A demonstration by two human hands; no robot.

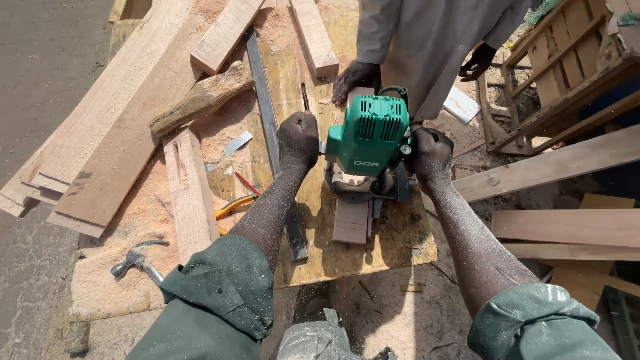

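— Sawdust-strewn plywood sheet: what rests on it?
— Green router, standing on a narrow wood strip. Left hand and right hand are clenched on its side handles.
— Beyond the router?
— A co-worker's hand presses the strip's far end.
— Left of the router?
— Steel bar, planks, claw hammer.

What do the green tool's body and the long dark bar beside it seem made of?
The router body looks like moulded plastic: matte green with vent slots. The bar seems steel: flat, thin, dull grey, straight-edged. Both hands grip the router: left, right.
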